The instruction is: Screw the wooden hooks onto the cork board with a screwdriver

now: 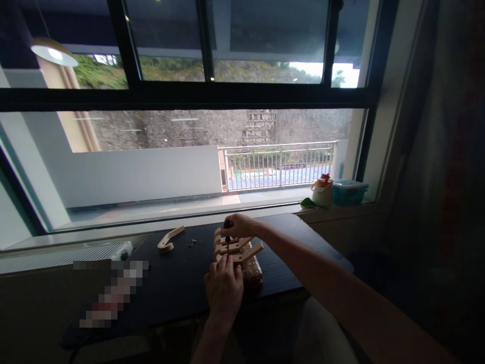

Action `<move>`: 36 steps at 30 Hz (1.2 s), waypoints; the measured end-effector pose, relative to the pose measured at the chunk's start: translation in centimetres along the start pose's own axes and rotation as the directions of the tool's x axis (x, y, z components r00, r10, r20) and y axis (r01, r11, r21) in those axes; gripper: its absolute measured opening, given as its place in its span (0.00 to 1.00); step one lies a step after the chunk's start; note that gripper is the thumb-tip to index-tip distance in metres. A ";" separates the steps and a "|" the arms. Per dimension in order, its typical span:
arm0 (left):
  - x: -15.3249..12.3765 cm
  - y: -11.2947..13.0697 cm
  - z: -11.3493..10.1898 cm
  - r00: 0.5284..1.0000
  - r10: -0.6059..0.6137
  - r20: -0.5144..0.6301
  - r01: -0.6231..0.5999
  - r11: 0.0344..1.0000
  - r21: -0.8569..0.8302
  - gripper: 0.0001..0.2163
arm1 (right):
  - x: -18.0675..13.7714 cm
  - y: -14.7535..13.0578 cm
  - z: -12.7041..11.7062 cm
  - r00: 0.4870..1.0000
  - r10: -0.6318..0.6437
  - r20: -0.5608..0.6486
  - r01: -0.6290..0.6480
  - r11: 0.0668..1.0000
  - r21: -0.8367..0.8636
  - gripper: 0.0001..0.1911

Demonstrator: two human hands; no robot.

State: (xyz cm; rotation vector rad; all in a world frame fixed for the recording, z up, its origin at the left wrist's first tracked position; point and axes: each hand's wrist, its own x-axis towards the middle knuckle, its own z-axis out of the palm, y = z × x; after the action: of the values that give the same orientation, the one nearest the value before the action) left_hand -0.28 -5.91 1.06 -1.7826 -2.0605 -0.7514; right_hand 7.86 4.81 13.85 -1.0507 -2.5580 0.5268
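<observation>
My right hand is closed round the dark handle of a screwdriver, which stands upright with its shaft pointing down. Below it, my left hand has its fingers bunched at the near end of a row of curved wooden hooks, pressing on the nearest wooden hook beside the shaft. Its fingertips hide the screwdriver's tip. The hooks lie side by side across a brown block wrapped in shiny clear film. A dark hole shows in the nearest hook.
On the dark table, a loose wooden hook and several small screws lie to the left. A blurred, pixelated patch covers the table's left end. A bottle with a red cap and a teal lidded box stand on the windowsill.
</observation>
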 end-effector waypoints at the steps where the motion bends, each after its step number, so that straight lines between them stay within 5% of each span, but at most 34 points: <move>1: 0.0 0.0 0.0 1.000 0.001 -0.003 -0.001 1.000 0.005 0.17 | 0.1 0.0 -0.2 1.000 -0.016 0.001 0.016 1.000 -0.014 0.15; 8: -0.7 0.1 0.5 1.000 0.018 -0.018 -0.017 0.999 0.032 0.19 | 0.4 -0.7 -0.8 0.991 -0.116 0.068 0.123 0.987 -0.105 0.13; 24: 0.9 0.3 -0.1 0.997 -0.027 -0.075 0.029 0.999 0.019 0.12 | -0.3 -1.0 0.6 0.993 0.013 -0.115 -0.044 0.962 -0.270 0.21; 31: 0.7 0.4 0.0 0.994 -0.058 -0.093 0.057 0.998 -0.012 0.13 | -0.4 -1.7 0.0 0.995 -0.081 -0.050 0.068 0.972 -0.224 0.14; 36: 0.8 0.2 -0.1 0.995 -0.059 -0.086 0.053 0.997 -0.061 0.14 | -0.9 -0.9 1.2 0.990 -0.034 -0.137 0.016 0.991 -0.130 0.14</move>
State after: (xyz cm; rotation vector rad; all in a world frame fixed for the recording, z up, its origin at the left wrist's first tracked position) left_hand -0.24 -5.30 1.65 -1.6967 -2.0587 -0.8986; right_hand 7.42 3.36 13.07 -1.0567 -2.5055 0.2747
